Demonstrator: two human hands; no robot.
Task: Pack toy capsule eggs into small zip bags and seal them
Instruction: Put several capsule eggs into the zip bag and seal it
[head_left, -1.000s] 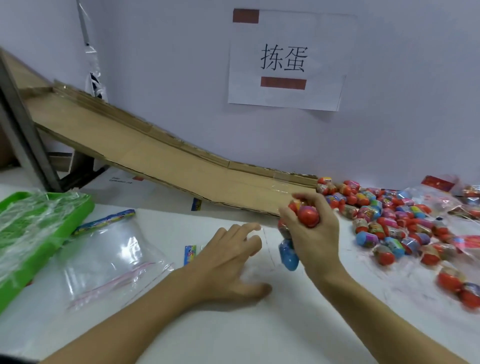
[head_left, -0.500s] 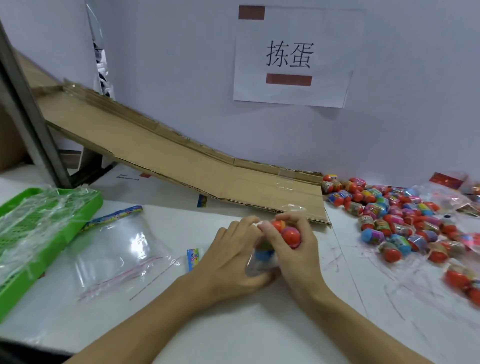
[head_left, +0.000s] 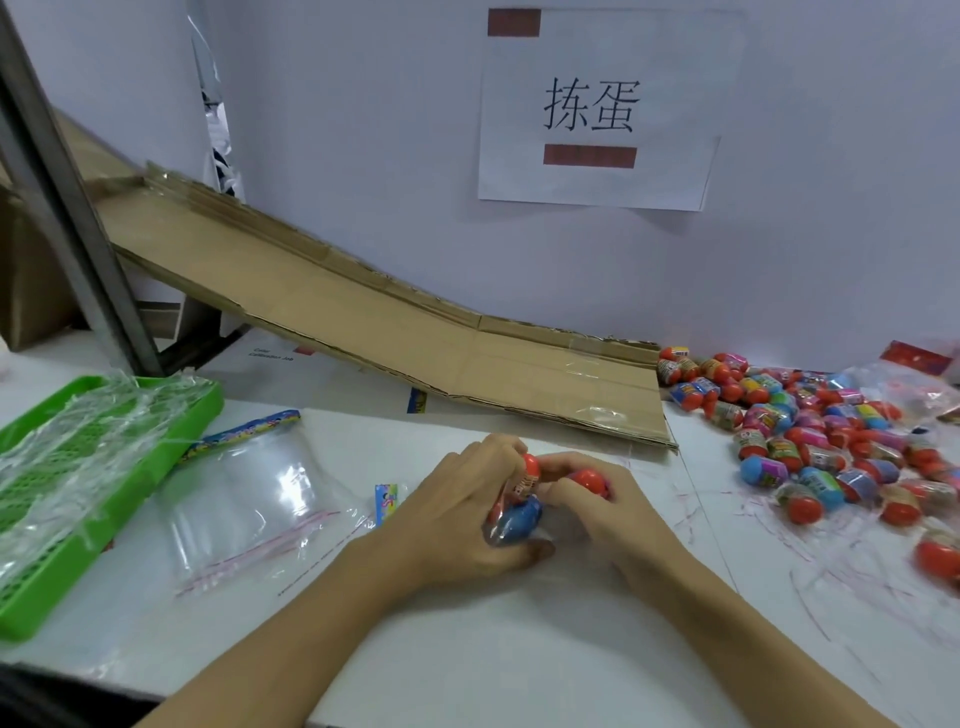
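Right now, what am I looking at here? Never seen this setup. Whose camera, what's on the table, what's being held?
No machine: a person works bare-handed, filmed by a camera on their head looking down at the white table. The left hand and right hand meet mid-table, together gripping a few toy capsule eggs, apparently in a small clear bag. A pile of loose eggs lies right. Left are empty zip bags and a green tray. Behind, a cardboard ramp slopes down, under a paper sign.
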